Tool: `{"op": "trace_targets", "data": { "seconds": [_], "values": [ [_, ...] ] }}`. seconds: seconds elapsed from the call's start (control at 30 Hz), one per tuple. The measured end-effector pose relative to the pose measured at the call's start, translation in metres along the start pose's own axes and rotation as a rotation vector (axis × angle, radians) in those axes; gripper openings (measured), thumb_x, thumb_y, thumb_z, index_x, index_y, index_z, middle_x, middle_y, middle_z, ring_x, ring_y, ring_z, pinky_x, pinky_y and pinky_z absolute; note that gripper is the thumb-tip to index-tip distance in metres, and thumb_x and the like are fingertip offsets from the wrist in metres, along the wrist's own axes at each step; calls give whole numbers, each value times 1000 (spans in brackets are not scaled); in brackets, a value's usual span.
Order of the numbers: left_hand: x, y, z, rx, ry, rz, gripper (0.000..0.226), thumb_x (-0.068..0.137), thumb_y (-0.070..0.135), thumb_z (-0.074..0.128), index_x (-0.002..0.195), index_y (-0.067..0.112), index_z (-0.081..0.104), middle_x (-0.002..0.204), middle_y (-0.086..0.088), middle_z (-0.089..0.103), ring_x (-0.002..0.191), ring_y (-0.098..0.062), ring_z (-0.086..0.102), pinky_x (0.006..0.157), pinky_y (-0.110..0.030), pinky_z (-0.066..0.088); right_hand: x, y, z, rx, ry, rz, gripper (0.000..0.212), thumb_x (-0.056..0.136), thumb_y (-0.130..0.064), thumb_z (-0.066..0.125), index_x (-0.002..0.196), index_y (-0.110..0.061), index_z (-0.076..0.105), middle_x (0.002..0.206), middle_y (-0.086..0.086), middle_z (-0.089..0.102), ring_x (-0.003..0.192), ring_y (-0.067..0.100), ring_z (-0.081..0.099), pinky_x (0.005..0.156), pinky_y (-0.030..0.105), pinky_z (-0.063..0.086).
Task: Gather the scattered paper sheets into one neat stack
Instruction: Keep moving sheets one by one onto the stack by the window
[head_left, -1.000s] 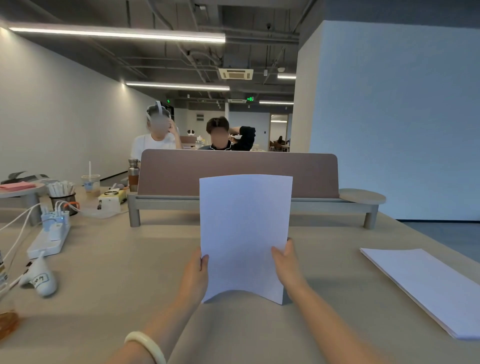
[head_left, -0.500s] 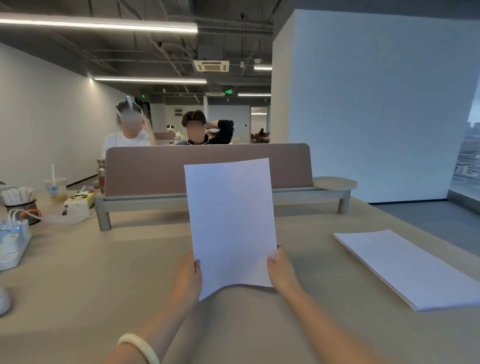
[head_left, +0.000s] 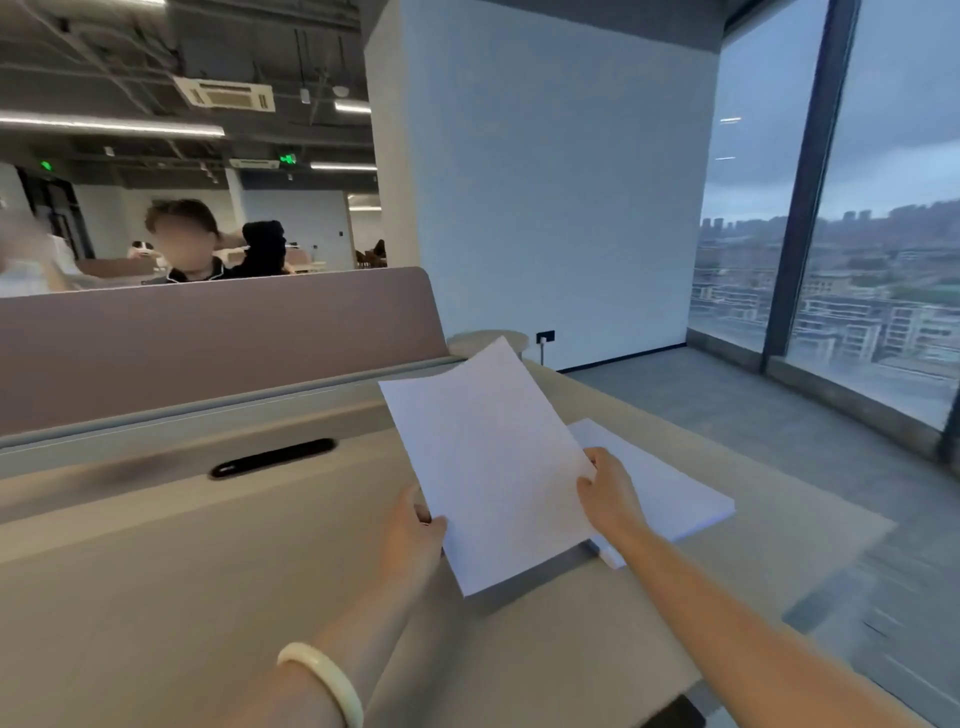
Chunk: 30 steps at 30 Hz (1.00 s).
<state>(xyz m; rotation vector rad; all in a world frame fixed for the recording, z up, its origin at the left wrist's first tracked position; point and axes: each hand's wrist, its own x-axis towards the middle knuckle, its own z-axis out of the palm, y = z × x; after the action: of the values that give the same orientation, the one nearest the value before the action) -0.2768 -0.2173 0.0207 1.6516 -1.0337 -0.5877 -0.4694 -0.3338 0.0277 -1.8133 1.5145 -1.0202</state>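
I hold one white paper sheet (head_left: 488, 467) in the air above the beige table (head_left: 182, 571), tilted to the right. My left hand (head_left: 415, 530) pinches its lower left edge. My right hand (head_left: 608, 493) grips its right edge. Under and to the right of the sheet lies a flat stack of white paper (head_left: 670, 493) near the table's right side; the sheet overlaps the stack's left part and hides it.
A brown divider panel (head_left: 208, 343) runs along the table's far side, with a dark cable slot (head_left: 272, 457) in front of it. A person sits behind the divider. The table's right edge drops to a grey floor by large windows (head_left: 857, 260).
Both hands carried the sheet to the right and tilted it, so it now hangs partly over the stack. My view turned right, bringing the windows in and the left clutter out.
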Motion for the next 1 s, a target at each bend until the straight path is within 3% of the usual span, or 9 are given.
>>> {"op": "trace_targets", "data": {
  "seconds": [0.07, 0.17, 0.27, 0.37, 0.47, 0.6, 0.8, 0.9, 1.0],
  "values": [
    [9, 9, 31, -22, -42, 16, 48, 82, -2, 54, 125, 17, 45, 93, -21, 60, 88, -35, 63, 76, -52, 56, 17, 22, -20, -57, 27, 8, 35, 88, 2, 39, 118, -9, 54, 119, 12, 58, 98, 30, 59, 78, 34, 48],
    [20, 20, 74, -22, -124, 22, 63, 84, -1, 57, 139, 19, 31, 91, -21, 59, 83, -31, 62, 75, -42, 57, 41, 52, -47, -152, 59, 62, 43, 89, 0, 41, 130, -10, 47, 133, 9, 50, 113, 30, 55, 94, 39, 47],
    [30, 23, 110, 18, -187, 44, 65, 87, 3, 56, 143, 16, 27, 73, -4, 48, 69, -14, 51, 73, -31, 50, 63, 76, -63, -198, 66, 134, 46, 90, -3, 42, 135, -11, 43, 136, 11, 47, 124, 31, 47, 104, 38, 40],
    [38, 24, 136, 89, -230, 80, 61, 89, 7, 57, 142, 16, 29, 72, 3, 42, 66, -7, 45, 62, -18, 37, 80, 94, -72, -285, 45, 219, 44, 93, -7, 37, 136, -18, 39, 141, 5, 42, 130, 24, 42, 109, 38, 34],
    [43, 23, 152, 126, -256, 97, 59, 88, 9, 57, 141, 16, 31, 72, 5, 42, 67, -7, 45, 63, -17, 36, 89, 106, -78, -369, 39, 220, 48, 94, -5, 36, 140, -18, 34, 146, 5, 38, 132, 24, 41, 108, 32, 34],
    [46, 17, 162, 198, -276, 109, 59, 89, 14, 56, 141, 20, 31, 74, 5, 44, 73, -11, 49, 72, -22, 42, 96, 119, -76, -446, 49, 197, 53, 89, -1, 40, 140, -18, 36, 143, 9, 43, 130, 28, 43, 108, 35, 34],
    [45, 10, 163, 402, -266, 131, 57, 90, 26, 55, 141, 25, 29, 75, 7, 50, 79, -14, 55, 75, -26, 47, 98, 126, -74, -558, 26, 193, 49, 90, -16, 46, 138, -18, 39, 139, 8, 44, 129, 29, 37, 108, 39, 33],
    [46, 8, 159, 511, -208, 129, 63, 88, 40, 55, 142, 24, 29, 102, 1, 58, 102, -18, 55, 87, -29, 46, 103, 123, -81, -499, -27, 303, 50, 92, -33, 47, 138, -15, 39, 141, 11, 43, 131, 31, 38, 108, 38, 34],
    [45, 5, 158, 658, -141, 83, 70, 86, 53, 50, 144, 22, 25, 136, -1, 44, 127, -23, 36, 104, -31, 32, 112, 115, -88, -559, -114, 362, 58, 88, -49, 49, 130, -9, 48, 137, 13, 49, 125, 31, 47, 103, 36, 40]
  ]
}}
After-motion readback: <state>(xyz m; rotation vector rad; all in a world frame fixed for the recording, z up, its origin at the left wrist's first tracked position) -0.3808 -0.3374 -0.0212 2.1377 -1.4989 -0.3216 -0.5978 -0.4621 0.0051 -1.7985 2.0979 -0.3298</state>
